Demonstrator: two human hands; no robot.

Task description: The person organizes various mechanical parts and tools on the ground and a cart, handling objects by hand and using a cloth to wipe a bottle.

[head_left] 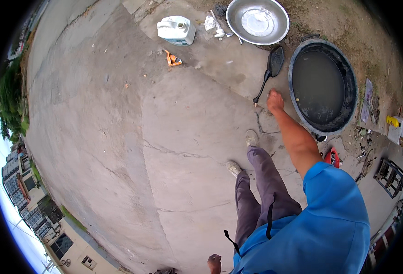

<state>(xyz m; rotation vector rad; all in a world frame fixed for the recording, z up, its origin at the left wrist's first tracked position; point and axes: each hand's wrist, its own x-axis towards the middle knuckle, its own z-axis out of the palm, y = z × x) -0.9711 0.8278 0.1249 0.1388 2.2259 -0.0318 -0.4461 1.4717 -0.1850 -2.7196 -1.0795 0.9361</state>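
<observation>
My right hand (274, 100) reaches low with its fingers curled in; whatever they may hold is hidden. It is between a black motorcycle mirror (276, 60) with a stem and a big dark round tub (351, 86) of murky grey water. The mirror's stem end lies just to the left of the hand, apart from it. Below the hand, a thin dark loop (268, 132) shows against the concrete. At the lower edge my left hand (214, 262) hangs near my blue shirt, partly cut off, its fingers curled and nothing seen in them.
Behind the mirror stands a wide metal basin (279, 23). Farther left are a white plastic jug (177, 32) and a crumpled orange wrapper (172, 59). A red object (333, 157) and a dark metal frame (389, 177) lie at the right. My shoes (252, 138) stand on cracked concrete.
</observation>
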